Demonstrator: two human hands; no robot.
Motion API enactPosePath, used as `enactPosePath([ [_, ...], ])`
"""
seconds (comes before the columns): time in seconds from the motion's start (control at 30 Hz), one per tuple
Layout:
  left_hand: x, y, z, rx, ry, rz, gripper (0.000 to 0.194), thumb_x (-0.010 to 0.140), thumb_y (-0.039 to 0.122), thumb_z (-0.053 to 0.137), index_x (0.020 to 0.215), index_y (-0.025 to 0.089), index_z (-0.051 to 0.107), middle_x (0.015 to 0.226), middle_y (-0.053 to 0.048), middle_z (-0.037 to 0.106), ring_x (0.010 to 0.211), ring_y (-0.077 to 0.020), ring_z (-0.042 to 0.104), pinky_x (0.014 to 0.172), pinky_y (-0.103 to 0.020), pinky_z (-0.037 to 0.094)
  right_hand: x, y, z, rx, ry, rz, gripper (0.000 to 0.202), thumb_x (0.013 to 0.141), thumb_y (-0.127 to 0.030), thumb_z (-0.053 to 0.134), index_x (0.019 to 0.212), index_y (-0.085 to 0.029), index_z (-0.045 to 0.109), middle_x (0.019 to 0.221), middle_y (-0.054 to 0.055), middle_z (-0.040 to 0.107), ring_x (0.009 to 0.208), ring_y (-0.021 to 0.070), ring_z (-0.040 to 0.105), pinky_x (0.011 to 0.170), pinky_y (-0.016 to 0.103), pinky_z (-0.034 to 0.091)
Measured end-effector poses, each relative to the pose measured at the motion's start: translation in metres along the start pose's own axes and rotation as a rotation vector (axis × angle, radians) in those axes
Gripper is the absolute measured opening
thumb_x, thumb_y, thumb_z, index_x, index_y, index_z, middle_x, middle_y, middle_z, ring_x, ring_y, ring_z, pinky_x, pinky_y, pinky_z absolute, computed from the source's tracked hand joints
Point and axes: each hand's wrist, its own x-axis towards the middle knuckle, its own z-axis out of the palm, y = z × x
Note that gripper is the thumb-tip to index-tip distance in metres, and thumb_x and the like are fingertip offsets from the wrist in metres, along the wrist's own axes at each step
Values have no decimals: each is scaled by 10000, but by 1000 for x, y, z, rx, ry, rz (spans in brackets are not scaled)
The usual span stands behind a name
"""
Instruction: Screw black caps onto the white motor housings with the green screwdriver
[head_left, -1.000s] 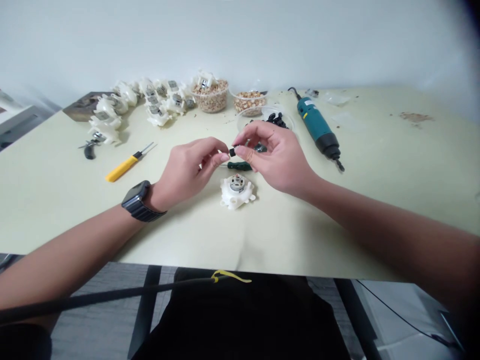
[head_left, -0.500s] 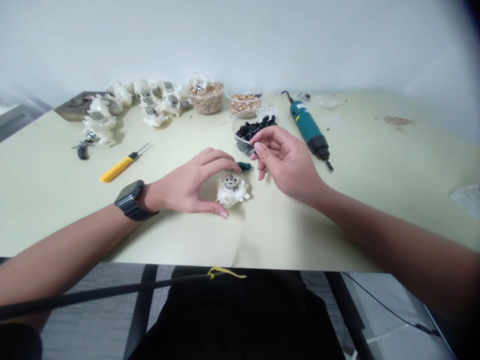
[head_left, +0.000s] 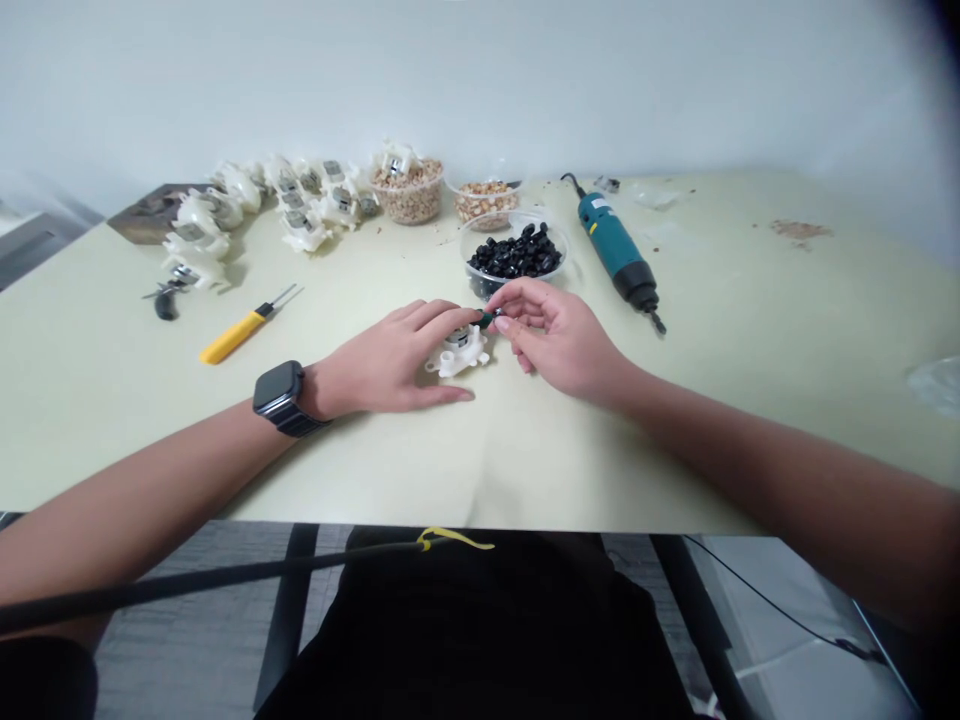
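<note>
My left hand [head_left: 405, 357] rests on the table around a white plastic part [head_left: 459, 358] with a round metal motor, its thumb apart from the fingers. Its fingertips touch a small dark green piece [head_left: 485, 318] just behind the part. My right hand [head_left: 556, 338] is closed in a pinch at the right end of that green piece, with a tiny dark shiny item [head_left: 496, 312] at the fingertips. Behind my right hand stands a clear round bowl of black pieces [head_left: 517, 253].
A teal electric screwdriver [head_left: 616, 245] lies at the right. Two tubs of small brownish parts [head_left: 409, 195] stand at the back, beside many white motor parts [head_left: 304, 215]. Left lie a yellow-handled tool [head_left: 236, 335] and dark-handled cutters [head_left: 166, 302].
My right hand has moved left and down from the bowl's front edge to the green piece. The white part and green piece have shifted slightly away from me; my left fingers now cover more of the part.
</note>
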Motion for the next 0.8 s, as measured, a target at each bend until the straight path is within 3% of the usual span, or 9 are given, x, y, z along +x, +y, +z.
enactPosePath([
  [0.07,1,0,4,28,34,-30,778,989,657,694,1569,170,514,1441,-205,671,1274,-326,678,1096,-435,559,0,2,0,-33,5,2,129,971,-125,629,1077,-193,657,919,13,683,719,113,617,503,217,460],
  [0.2,1,-1,3,123,99,-92,629,1003,480,678,1525,161,534,1342,-176,726,1152,-291,728,990,-396,594,2,3,2,-50,9,41,157,959,-129,664,1089,-208,628,906,-3,683,714,113,618,553,240,463],
  [0.37,0,-7,0,190,193,-101,504,955,440,682,1376,167,628,1129,-139,748,921,-269,719,814,-391,591,1,4,3,-72,24,41,157,956,-170,692,1074,-219,601,892,-3,687,754,136,639,660,295,502],
  [0.57,-2,-15,-5,207,256,-120,489,971,458,696,1372,186,631,1093,-112,740,884,-228,689,782,-347,563,1,4,5,-195,69,-64,185,943,-227,723,1113,-226,648,1001,32,737,879,188,689,769,354,534],
  [0.8,-7,-40,-16,173,275,-139,580,950,602,760,1353,198,654,1196,-126,753,942,-230,717,812,-328,559,37,-6,29,-217,56,-104,140,957,-171,684,1078,-229,644,952,28,757,899,214,727,789,362,529],
])
